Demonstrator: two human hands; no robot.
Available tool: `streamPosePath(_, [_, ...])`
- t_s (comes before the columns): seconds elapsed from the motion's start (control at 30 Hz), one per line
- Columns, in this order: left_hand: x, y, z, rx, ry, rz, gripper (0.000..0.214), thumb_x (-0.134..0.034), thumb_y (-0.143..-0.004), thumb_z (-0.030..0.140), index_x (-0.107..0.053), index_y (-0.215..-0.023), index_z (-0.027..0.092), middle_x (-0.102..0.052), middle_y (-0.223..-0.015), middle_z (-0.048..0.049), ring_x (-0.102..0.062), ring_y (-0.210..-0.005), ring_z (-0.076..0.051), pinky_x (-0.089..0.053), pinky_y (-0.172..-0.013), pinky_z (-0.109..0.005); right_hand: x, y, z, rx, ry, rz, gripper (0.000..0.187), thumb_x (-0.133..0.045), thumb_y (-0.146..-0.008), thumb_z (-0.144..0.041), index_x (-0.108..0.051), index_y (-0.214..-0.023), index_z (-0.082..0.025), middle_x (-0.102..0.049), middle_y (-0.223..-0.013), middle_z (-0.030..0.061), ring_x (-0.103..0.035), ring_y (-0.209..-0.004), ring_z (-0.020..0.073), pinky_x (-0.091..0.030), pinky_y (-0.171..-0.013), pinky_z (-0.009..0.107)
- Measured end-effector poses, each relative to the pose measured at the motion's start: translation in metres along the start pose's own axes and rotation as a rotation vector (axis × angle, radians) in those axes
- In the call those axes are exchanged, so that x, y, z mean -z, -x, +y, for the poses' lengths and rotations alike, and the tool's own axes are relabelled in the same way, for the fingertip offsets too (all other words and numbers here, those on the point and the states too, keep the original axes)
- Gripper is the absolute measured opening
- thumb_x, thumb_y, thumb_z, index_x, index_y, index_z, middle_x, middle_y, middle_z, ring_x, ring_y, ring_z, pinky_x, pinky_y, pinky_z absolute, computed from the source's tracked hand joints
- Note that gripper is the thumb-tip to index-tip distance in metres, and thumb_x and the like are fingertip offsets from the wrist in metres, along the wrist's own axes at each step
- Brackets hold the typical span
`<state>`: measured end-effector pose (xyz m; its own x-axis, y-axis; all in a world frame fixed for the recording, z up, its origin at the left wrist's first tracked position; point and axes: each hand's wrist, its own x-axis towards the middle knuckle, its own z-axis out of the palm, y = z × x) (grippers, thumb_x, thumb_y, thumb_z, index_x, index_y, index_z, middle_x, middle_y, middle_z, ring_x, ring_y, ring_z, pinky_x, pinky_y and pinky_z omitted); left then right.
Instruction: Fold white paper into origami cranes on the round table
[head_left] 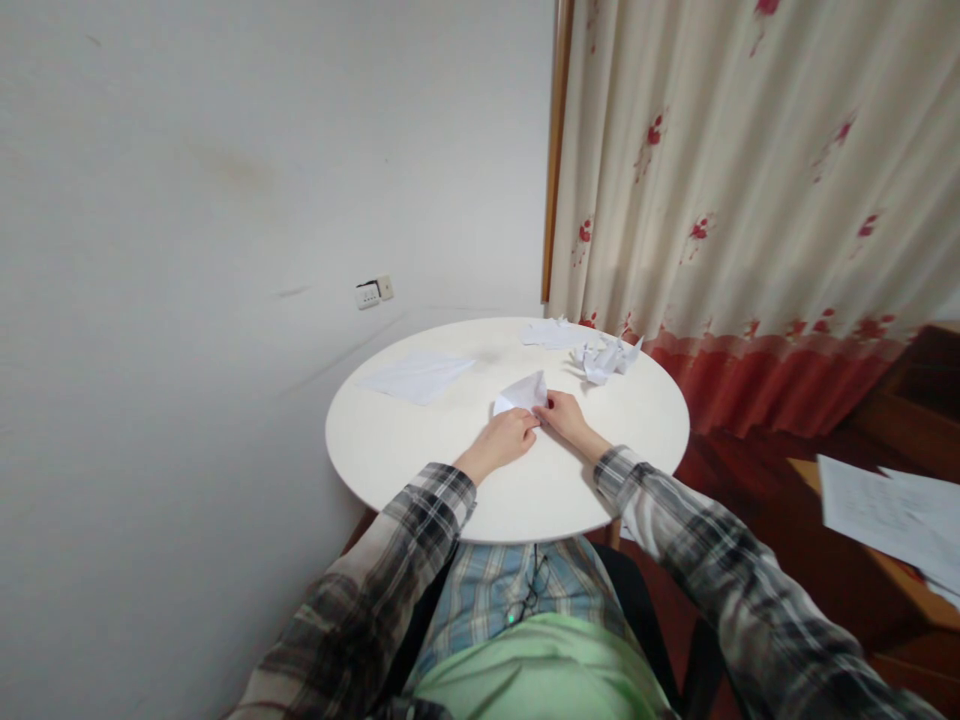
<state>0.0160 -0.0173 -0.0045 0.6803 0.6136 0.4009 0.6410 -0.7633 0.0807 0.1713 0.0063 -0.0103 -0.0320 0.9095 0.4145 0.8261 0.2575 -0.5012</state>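
Observation:
A small folded sheet of white paper (523, 393) is between my hands near the middle of the round table, its upper right corner raised. My left hand (504, 437) presses on its lower left edge with the fingers curled in. At its right side, my right hand (564, 412) pinches the paper between thumb and fingers. The near edge of the paper is hidden behind my fingers. Beyond my right hand lie several folded white paper shapes (606, 358), heaped close together.
The white round table (420, 450) stands close to the wall. A flat sheet of paper (420, 376) lies at its left, and more paper (551, 333) at the far edge. Printed sheets (885, 510) rest on a wooden surface at the right, below a curtain (750, 200).

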Motion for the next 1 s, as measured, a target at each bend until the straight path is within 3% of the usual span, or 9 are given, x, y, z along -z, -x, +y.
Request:
streamPosePath(0.37, [0.004,0.0,-0.002,-0.019,0.067,0.089,0.021,-0.041,-0.082,0.018,-0.06,-0.092,0.017,-0.063,-0.091,-0.0054,-0.057,-0.089,-0.017,-0.043,-0.085,-0.031,-0.003,-0.003,0.002,0.008,0.028,0.033,0.015,-0.054,-0.07,-0.024,-0.062,-0.07,-0.012,-0.061,-0.068,0.0051,-0.045,-0.06,0.012,-0.028,-0.056,0.022])
streamPosePath(0.43, [0.007,-0.001,-0.006,0.042,0.077,0.215,0.021,-0.04,-0.083,0.018,-0.06,-0.089,0.017,-0.062,-0.09,-0.0053,-0.056,-0.09,-0.018,-0.042,-0.086,-0.032,-0.005,-0.004,0.004,0.01,0.013,0.033,0.014,-0.053,-0.07,-0.023,-0.061,-0.07,-0.012,-0.061,-0.068,0.0043,-0.045,-0.059,0.0118,-0.028,-0.056,0.022])
streamPosePath(0.53, [0.007,-0.003,-0.019,0.207,0.14,0.492,0.023,-0.044,-0.08,0.014,-0.055,-0.1,0.018,-0.058,-0.102,-0.0069,-0.051,-0.101,-0.018,-0.04,-0.091,-0.034,-0.006,-0.004,0.007,0.02,-0.04,0.014,0.012,-0.053,-0.07,-0.021,-0.061,-0.072,-0.013,-0.06,-0.067,0.0027,-0.045,-0.059,0.0114,-0.028,-0.055,0.022])
streamPosePath(0.6, [0.002,-0.004,-0.029,0.342,0.248,0.589,0.031,-0.052,-0.076,0.017,-0.05,-0.107,0.018,-0.056,-0.107,-0.0084,-0.051,-0.103,-0.019,-0.041,-0.09,-0.036,-0.007,-0.004,0.007,0.02,-0.068,0.004,0.012,-0.053,-0.069,-0.021,-0.061,-0.073,-0.013,-0.06,-0.067,0.0025,-0.045,-0.059,0.0114,-0.029,-0.055,0.022])
streamPosePath(0.73, [-0.011,-0.005,-0.044,0.585,0.569,0.485,0.04,-0.065,-0.067,0.023,-0.05,-0.104,0.017,-0.061,-0.095,-0.0069,-0.058,-0.087,-0.017,-0.047,-0.078,-0.032,-0.005,-0.002,0.006,0.021,-0.113,-0.009,0.012,-0.053,-0.069,-0.02,-0.061,-0.075,-0.012,-0.06,-0.069,0.0028,-0.046,-0.061,0.0114,-0.03,-0.057,0.021])
streamPosePath(0.87, [-0.012,-0.003,-0.045,0.608,0.61,0.34,0.027,-0.064,-0.065,0.017,-0.057,-0.091,0.016,-0.064,-0.088,-0.0046,-0.059,-0.079,-0.015,-0.046,-0.072,-0.027,-0.002,0.001,0.001,0.06,-0.172,-0.074,0.013,-0.053,-0.069,-0.018,-0.061,-0.076,-0.012,-0.061,-0.07,0.0023,-0.046,-0.062,0.0109,-0.031,-0.057,0.02])
streamPosePath(1.0, [-0.007,-0.001,-0.043,0.604,0.519,0.293,0.019,-0.062,-0.064,0.016,-0.061,-0.082,0.016,-0.065,-0.084,-0.0023,-0.058,-0.077,-0.015,-0.045,-0.071,-0.025,0.0,0.003,-0.003,0.078,-0.185,-0.098,0.013,-0.056,-0.067,-0.019,-0.06,-0.077,-0.012,-0.059,-0.069,0.0005,-0.045,-0.061,0.0101,-0.031,-0.056,0.019])
